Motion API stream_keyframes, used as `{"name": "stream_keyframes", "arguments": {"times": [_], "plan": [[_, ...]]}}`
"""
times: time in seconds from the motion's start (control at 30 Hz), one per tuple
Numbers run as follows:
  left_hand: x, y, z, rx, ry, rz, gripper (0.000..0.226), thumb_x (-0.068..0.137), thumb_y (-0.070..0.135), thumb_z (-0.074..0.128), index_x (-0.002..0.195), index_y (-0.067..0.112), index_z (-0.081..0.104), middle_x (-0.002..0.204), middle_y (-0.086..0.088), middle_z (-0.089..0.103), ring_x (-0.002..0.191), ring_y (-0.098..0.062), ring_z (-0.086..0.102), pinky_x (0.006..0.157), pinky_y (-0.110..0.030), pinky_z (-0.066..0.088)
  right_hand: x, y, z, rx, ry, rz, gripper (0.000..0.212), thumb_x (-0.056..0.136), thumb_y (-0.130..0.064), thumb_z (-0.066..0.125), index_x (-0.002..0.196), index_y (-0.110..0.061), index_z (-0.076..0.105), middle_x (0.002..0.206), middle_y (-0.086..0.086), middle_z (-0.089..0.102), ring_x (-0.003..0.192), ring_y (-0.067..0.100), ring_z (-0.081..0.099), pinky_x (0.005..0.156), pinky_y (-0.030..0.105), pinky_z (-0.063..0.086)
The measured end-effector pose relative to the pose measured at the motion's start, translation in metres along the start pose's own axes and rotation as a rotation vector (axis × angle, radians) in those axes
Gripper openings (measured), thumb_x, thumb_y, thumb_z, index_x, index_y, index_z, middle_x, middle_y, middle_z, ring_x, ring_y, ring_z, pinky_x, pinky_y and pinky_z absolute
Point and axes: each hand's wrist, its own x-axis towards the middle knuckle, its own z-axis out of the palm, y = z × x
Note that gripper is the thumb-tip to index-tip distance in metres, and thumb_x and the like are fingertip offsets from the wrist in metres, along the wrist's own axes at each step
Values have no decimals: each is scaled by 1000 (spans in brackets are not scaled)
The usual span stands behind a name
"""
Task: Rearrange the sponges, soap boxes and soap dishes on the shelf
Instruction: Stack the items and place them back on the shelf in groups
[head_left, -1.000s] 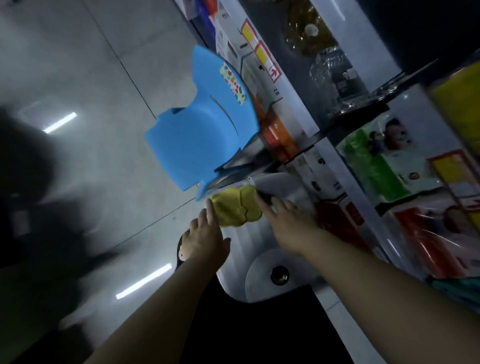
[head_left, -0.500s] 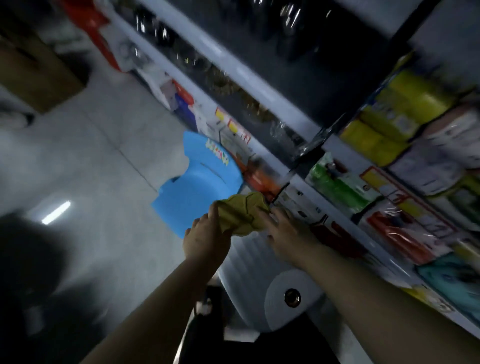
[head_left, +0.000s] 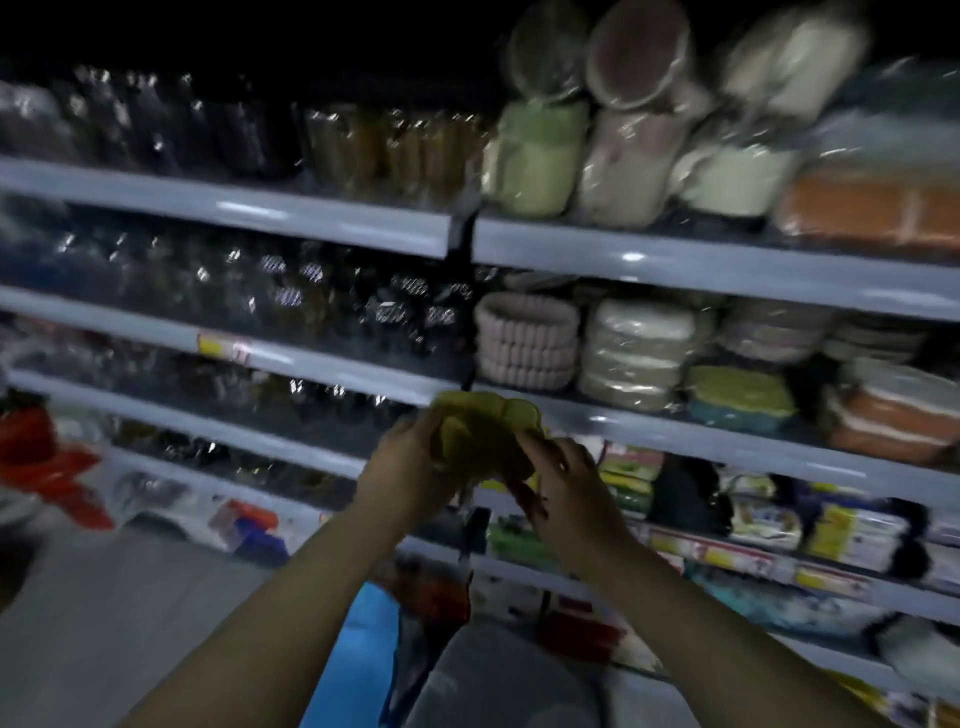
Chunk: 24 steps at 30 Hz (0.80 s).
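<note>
A dim shop aisle stands before me, with grey metal shelves (head_left: 727, 270) running across in several tiers, all of it blurred. To the left the tiers hold glinting clear-wrapped goods I cannot make out. To the right, an upper tier carries wrapped bundles, among them a green bundle (head_left: 535, 156), and the tier below holds a pinkish ribbed stack (head_left: 524, 340) beside a pale wrapped stack (head_left: 636, 353). Further right lies a yellow and teal pack (head_left: 737, 400). Lower tiers hold colourful packets and price labels.

I hold the yellow sponge (head_left: 483, 431) up in front of the shelf edge, about level with the tier that bears the ribbed stack, touching no shelf. My left hand (head_left: 410, 473) grips its left side, fingers curled round it. My right hand (head_left: 561, 488) pinches its right lower edge, fingers closed on it. Below my forearms a blue plastic piece (head_left: 358, 660) and a grey rounded object (head_left: 498, 680) sit near the floor (head_left: 104, 613).
</note>
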Motion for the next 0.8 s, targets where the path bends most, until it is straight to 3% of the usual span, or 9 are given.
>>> {"name": "stream_keyframes", "arguments": {"times": [0.1,0.17,0.27,0.47,0.7,0.8], "plan": [[16,50,9,-62,-46,198,60,62,53,68,105,12,67,97,-11,67,86,-30,65,77,-39,55,-15,22,-53,-114,56,81,44,97,-26,44,140,-16,43,125,18,54,108,38,53,82,44,49],[23,84,19,-15,-90,320,61,66,50,70,114,13,64,106,-11,67,95,-30,63,80,-37,53,-27,44,-80,-119,88,159,41,96,-29,45,135,-17,49,114,16,62,98,36,60,75,38,53],[29,128,39,-9,-105,420,50,81,25,72,127,17,56,121,-7,63,108,-25,59,88,-35,50,-42,75,-113,-105,193,195,44,90,-28,55,130,-13,50,99,15,58,92,37,59,65,38,54],[50,193,88,-12,-106,499,44,85,28,68,126,21,57,119,-6,66,106,-27,62,87,-36,51,-58,134,-151,-237,313,251,55,92,-42,31,134,-10,49,102,18,59,93,37,57,70,38,52],[84,235,130,267,-62,556,55,90,45,55,140,38,34,119,-3,64,103,-27,63,84,-35,52,-42,193,-172,-230,318,313,49,93,-38,38,131,-11,51,103,19,59,94,37,58,72,38,53],[99,242,141,342,-29,557,45,91,49,50,134,40,42,113,-1,67,99,-26,65,78,-31,49,-30,212,-178,-199,268,281,44,92,-29,49,132,-11,48,111,18,55,104,36,52,79,40,50]]}}
